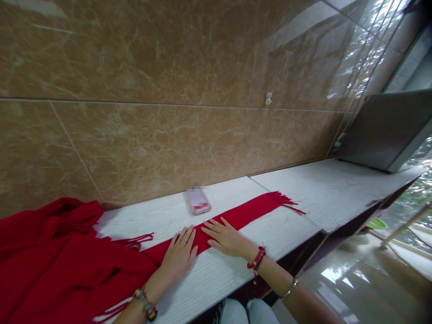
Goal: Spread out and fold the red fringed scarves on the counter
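Observation:
A red scarf (249,210) with a fringed end lies as a long flat strip along the white table (216,281). My left hand (180,254) rests palm down on the strip, fingers stretched out, a ring on one finger. Just to its right, my right hand (227,236) also presses flat on the scarf with its fingers spread. Toward the left, the strip meets a heaped mass of red fabric (50,265) with fringes showing at its edges. How the strip and the heap join is partly hidden by my left hand and arm.
Behind the scarf, a phone in a pinkish case (198,200) lies near the tiled wall (168,148). A large grey box-like object (388,130) stands at the table's far right end. Beyond the front edge are the shiny floor (337,279) and a green basin (377,223).

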A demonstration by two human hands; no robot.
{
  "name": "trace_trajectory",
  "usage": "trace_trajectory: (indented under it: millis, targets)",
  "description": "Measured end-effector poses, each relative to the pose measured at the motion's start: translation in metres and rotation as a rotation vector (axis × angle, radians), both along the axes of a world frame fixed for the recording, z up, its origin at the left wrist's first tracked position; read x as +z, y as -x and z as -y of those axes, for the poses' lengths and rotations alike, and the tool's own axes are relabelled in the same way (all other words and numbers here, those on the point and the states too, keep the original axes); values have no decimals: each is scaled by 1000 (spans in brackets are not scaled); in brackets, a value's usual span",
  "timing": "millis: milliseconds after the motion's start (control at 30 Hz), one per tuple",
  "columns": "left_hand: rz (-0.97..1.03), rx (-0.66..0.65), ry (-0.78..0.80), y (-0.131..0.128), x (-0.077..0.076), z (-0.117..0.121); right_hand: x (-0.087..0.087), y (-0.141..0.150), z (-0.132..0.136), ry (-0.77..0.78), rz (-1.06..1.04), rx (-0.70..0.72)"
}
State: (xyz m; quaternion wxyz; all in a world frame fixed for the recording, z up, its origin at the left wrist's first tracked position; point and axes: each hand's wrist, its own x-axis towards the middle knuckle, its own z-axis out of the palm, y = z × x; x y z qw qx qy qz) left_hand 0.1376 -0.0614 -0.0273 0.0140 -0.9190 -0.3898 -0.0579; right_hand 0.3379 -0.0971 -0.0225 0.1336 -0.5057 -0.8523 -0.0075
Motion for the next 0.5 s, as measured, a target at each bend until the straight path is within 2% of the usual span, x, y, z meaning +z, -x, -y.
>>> trace_trajectory:
  millis: [133, 367, 500]
  targets:
    - [-51, 38, 28, 2, -1, -1, -5, -26, -4, 16, 39, -49]
    - [-50, 77, 7, 0, -1, 1, -24, -132, -27, 19, 135, -309]
    - [-61, 83, 34, 0, 3, 1, -34, -184, -35, 8, 233, -346]
